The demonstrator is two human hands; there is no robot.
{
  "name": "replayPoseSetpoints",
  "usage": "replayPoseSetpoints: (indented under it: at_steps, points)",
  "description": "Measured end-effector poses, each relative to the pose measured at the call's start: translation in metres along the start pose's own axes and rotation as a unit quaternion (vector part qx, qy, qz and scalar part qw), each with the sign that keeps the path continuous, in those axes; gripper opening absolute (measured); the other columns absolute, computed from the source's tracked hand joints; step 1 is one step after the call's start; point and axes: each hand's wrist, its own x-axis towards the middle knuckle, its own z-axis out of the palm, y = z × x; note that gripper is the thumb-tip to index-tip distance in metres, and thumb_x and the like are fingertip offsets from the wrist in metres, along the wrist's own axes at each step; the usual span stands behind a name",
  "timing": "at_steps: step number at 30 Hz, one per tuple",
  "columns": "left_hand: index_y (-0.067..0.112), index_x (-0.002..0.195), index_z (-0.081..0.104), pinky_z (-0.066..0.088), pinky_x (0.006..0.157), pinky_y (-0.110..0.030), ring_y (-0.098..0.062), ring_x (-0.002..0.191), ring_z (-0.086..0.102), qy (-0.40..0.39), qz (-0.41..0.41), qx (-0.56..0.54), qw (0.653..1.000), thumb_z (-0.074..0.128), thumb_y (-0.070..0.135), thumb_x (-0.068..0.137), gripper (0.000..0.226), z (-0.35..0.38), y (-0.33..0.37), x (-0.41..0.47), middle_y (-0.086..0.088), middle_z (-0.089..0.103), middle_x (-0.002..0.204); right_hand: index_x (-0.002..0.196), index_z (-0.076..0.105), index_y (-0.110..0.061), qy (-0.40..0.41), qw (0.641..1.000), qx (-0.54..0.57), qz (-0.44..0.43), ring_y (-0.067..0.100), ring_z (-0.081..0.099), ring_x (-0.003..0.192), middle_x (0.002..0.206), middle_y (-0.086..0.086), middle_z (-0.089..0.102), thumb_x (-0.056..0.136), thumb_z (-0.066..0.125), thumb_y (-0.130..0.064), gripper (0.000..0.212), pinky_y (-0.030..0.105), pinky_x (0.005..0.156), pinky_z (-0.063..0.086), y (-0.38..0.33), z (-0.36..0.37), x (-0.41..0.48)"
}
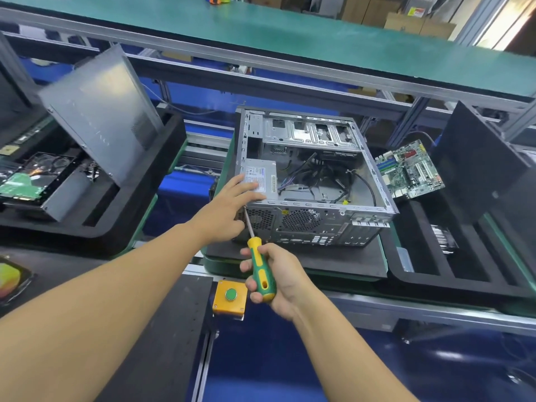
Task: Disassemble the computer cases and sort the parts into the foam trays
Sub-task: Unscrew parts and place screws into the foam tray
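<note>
An open computer case (pixel 313 216) lies on its side on a black mat, with its rear panel facing me. A grey power supply (pixel 261 177) sits in its near left corner beside loose black cables (pixel 327 175). My left hand (pixel 229 207) rests with straight fingers on the power supply and the case's edge. My right hand (pixel 272 280) grips a green and yellow screwdriver (pixel 259 265), whose tip points at the rear panel's upper left corner. A motherboard (pixel 409 169) stands in the right foam tray (pixel 435 274). The left foam tray (pixel 95 224) holds a side panel (pixel 101 111) and a hard drive (pixel 34 172).
A yellow box with a green button (pixel 230 295) sits on the rail in front of me. A black panel (pixel 478 161) leans in the right tray, and a heatsink (pixel 442 237) lies in it. A green shelf (pixel 290 39) runs overhead behind the case.
</note>
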Motion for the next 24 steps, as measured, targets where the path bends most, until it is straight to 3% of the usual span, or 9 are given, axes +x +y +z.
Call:
replayPoseSetpoints:
  at_steps: [13,16,19,21,24]
  points:
    - [0.024,0.139,0.048,0.023,0.116,-0.037,-0.014,0.151,-0.004,-0.019,-0.039,-0.024,0.999,0.047,-0.017,0.065,0.085,0.001,0.028,-0.023,0.013,0.031,0.155,0.111,0.060,-0.009,-0.012,0.999,0.024,-0.033,0.017,0.050,0.051,0.071,0.004,0.062,0.103,0.044,-0.021,0.022,0.023,0.040,0.037,0.028,-0.004,-0.017]
    - [0.026,0.142,0.046,0.021,0.118,-0.039,-0.014,0.151,-0.004,-0.025,-0.045,-0.006,0.999,0.049,-0.015,0.066,0.086,0.001,0.036,-0.031,0.014,0.030,0.156,0.110,0.056,-0.013,0.010,0.997,-0.016,-0.071,0.016,0.054,0.054,0.074,0.005,0.063,0.100,0.054,-0.016,0.010,0.024,0.042,0.038,0.038,-0.009,-0.020]
    - [0.029,0.144,0.043,0.026,0.114,-0.044,-0.012,0.151,-0.004,-0.029,-0.058,0.020,0.998,0.051,-0.013,0.069,0.087,0.001,0.043,-0.039,0.017,0.028,0.156,0.114,0.054,-0.022,0.045,0.993,-0.074,-0.079,0.016,0.057,0.055,0.081,0.007,0.062,0.096,0.062,-0.014,0.021,0.025,0.043,0.040,0.044,-0.015,-0.024]
    - [0.031,0.144,0.041,0.028,0.112,-0.046,-0.011,0.150,-0.004,-0.030,-0.063,0.035,0.997,0.052,-0.012,0.069,0.087,0.001,0.047,-0.042,0.018,0.027,0.156,0.116,0.052,-0.025,0.046,0.992,-0.096,-0.063,0.015,0.055,0.051,0.084,0.008,0.061,0.097,0.063,-0.018,0.023,0.025,0.042,0.041,0.044,-0.016,-0.027]
    - [0.032,0.145,0.040,0.025,0.115,-0.045,-0.011,0.150,-0.003,-0.032,-0.065,0.042,0.996,0.051,-0.012,0.070,0.088,0.001,0.049,-0.044,0.019,0.027,0.156,0.112,0.056,-0.014,0.018,0.996,-0.083,-0.013,0.015,0.051,0.050,0.079,0.007,0.062,0.100,0.056,-0.032,0.022,0.026,0.045,0.042,0.035,-0.013,-0.030]
